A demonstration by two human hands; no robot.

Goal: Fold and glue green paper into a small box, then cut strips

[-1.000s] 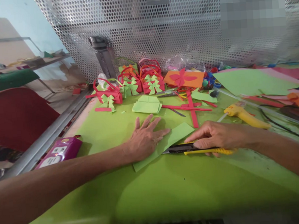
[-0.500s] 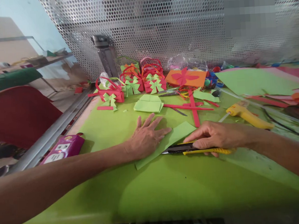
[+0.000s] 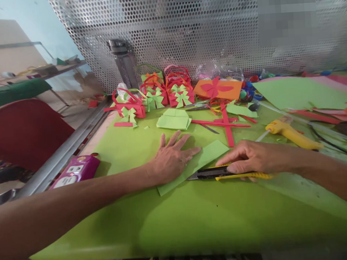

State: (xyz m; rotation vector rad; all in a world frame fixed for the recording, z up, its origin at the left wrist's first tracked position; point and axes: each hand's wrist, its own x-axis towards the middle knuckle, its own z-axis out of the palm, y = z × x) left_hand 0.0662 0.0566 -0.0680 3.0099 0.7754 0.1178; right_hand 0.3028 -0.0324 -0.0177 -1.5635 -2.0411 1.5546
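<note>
Apparent cutting, next needing steady pressure: left hand (image 3: pixel 173 160), fingers spread, steadying green paper (image 3: pixel 208 154); right hand (image 3: pixel 248 156) gripping cutter (image 3: pixel 210 173).

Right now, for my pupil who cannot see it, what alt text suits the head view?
A person's left hand rests spread on green paper on a green table, while the right hand holds a box cutter, its blade at the paper's near edge. Farther back stand red paper baskets with green bows and a grey bottle.
</note>
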